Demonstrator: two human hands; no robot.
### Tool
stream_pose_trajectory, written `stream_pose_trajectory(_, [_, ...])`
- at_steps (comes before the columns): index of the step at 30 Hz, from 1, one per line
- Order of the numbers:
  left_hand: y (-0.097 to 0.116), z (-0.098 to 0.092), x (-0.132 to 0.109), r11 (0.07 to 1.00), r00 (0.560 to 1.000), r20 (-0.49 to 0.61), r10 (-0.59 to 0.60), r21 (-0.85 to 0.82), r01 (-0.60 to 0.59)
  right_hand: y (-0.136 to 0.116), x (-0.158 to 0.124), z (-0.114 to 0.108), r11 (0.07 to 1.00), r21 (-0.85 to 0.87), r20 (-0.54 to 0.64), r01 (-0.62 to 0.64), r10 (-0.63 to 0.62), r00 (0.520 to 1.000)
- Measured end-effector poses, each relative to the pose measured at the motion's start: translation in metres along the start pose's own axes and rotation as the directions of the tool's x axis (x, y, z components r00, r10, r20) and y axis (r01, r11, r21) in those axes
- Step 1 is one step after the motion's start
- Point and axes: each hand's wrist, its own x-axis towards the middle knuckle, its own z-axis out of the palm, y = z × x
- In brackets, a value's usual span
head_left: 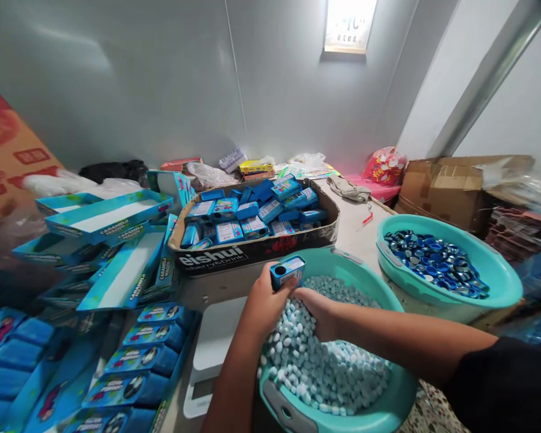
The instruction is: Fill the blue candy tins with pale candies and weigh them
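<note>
My left hand (265,300) is closed around a small blue candy box (288,272) with a round dark hole in its end, held above the near basin's left side. Close against the box, my right hand (318,311) cups pale blue-white candies; its fingertips are partly hidden among them. Beneath both hands, a turquoise basin (394,294) holds a large heap of small oval candies (338,373). Just beyond, an open cardboard tray (256,255) contains many similar blue boxes (252,210).
A white scale (220,331) sits left of the basin. Filled display boxes (135,355) and stacked blue trays (112,219) occupy the left. At right, another turquoise basin (500,276) contains shiny blue caps (433,258), with a cardboard carton (442,186) behind.
</note>
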Motion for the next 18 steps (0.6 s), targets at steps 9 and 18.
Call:
stream_pose_trajectory(9, [0.000, 0.003, 0.003, 0.999, 0.998, -0.058, -0.027, -0.029, 0.026, -0.016, -0.001, -0.015, 0.995, 0.083, -0.028, 0.058, -0.056, 0.998])
stream_pose_trajectory(18, [0.000, 0.001, -0.001, 0.999, 0.997, -0.071, -0.030, -0.019, 0.029, -0.025, -0.006, -0.013, 0.988, 0.112, -0.160, 0.103, -0.084, 0.983])
